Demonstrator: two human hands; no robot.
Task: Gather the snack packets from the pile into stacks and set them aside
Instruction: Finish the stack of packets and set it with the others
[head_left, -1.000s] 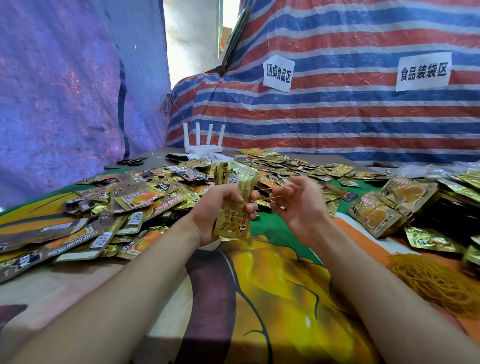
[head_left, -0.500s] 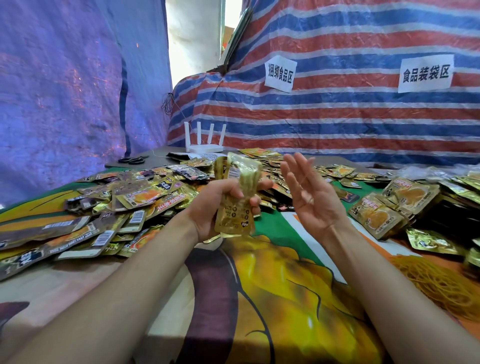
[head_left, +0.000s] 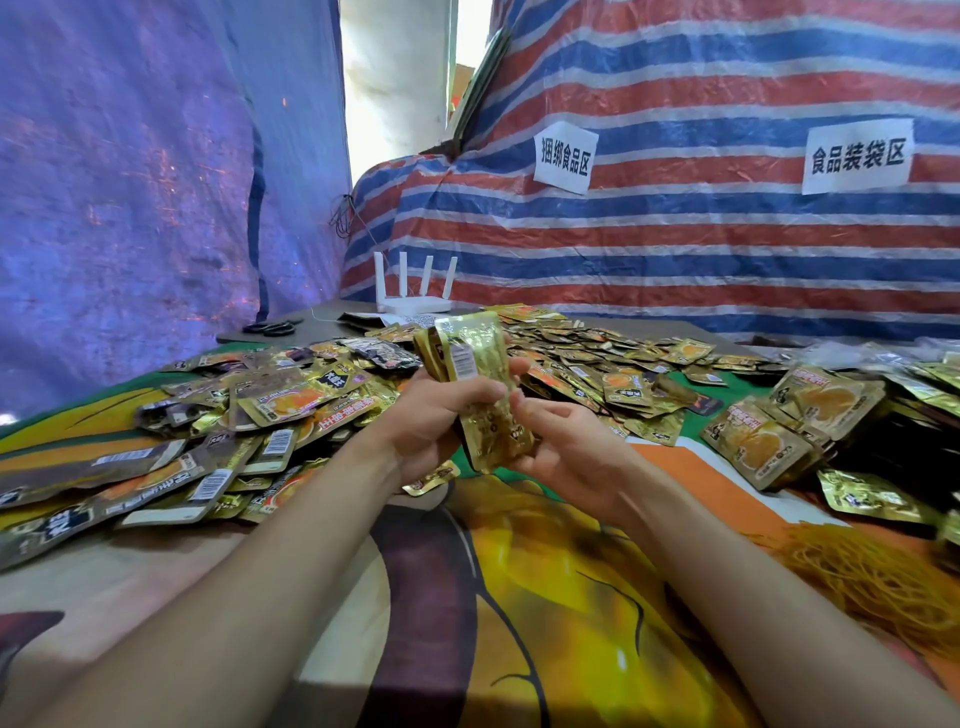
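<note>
Centre frame: left hand (head_left: 434, 418) fingers curl around the packet stack (head_left: 470, 353), right hand (head_left: 566, 444) fingers pinching its lower end.

Gold packet stack (head_left: 474, 364) upright in grip of left hand (head_left: 434, 423), right hand (head_left: 563, 449) at its base

Overexposed daylight from rear gap (head_left: 397, 78); dim bluish interior, fisheye-warped edges, slight motion blur.

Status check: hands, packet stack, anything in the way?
Left hand grips packet stack upright. Right hand holds its lower end. Nothing between hands and bundled stacks at right.
</note>
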